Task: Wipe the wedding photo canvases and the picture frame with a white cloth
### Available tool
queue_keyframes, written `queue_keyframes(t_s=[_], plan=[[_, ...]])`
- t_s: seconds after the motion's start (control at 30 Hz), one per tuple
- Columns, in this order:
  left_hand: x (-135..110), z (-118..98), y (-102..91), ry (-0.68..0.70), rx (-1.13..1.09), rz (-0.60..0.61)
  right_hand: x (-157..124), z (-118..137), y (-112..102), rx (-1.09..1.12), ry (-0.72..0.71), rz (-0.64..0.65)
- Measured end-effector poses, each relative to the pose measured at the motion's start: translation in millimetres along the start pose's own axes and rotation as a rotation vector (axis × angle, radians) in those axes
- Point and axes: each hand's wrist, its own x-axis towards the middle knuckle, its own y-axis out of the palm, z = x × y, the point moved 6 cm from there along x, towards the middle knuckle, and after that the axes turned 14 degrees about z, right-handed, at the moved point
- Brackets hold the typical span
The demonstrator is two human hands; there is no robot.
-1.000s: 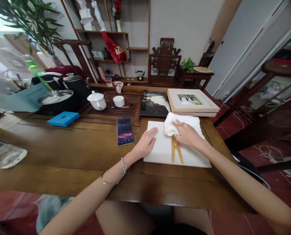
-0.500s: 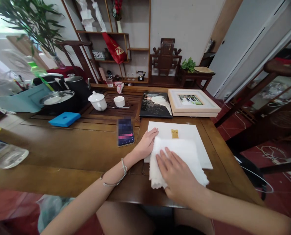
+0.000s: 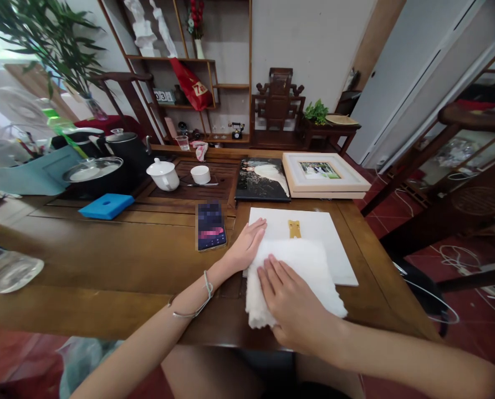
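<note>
Head view: the cloth (image 3: pixel 307 260) lies spread over the near part of the board (image 3: pixel 314 224), overhanging its near edge onto the bench (image 3: pixel 147 249). A second ago it sat bunched at the board's far edge; half a second ago it was already about where it is now. That reads as one stroke from far edge to near edge, with little travel since. The shift bares the head of the yellow stand (image 3: pixel 294 229) and covers its legs.

The right hand (image 3: pixel 291 296) presses flat on the cloth, fingers nearly together; whether its thumb pinches the hem, I cannot tell. The left hand (image 3: pixel 247 246) stays at the board's left edge, laid flat with fingers extended, apparently steadying it.

Left of the board lies the phone (image 3: pixel 210 224). Beyond its far edge are the dark photo (image 3: pixel 261 180) and, toward the bench's far right corner, the frame (image 3: pixel 326 172), both unmoved.
</note>
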Motion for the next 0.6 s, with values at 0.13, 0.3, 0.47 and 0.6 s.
queue_keyframes(t_s=[0.13, 0.3, 0.47, 0.6], plan=[[0, -2, 4.5, 0.029, 0.094, 0.042, -26, -42, 1, 0.182, 0.014, 0.032], [0, 2, 6.4, 0.071, 0.166, 0.02, -1, -120, -1, 0.266, 0.147, -0.078], [1, 5, 6.7, 0.084, 0.178, 0.013, 23, -133, 0, 0.206, 0.196, -0.124], [0, 4, 6.4, 0.079, 0.166, 0.017, -8, -86, 13, 0.191, 0.13, -0.04]])
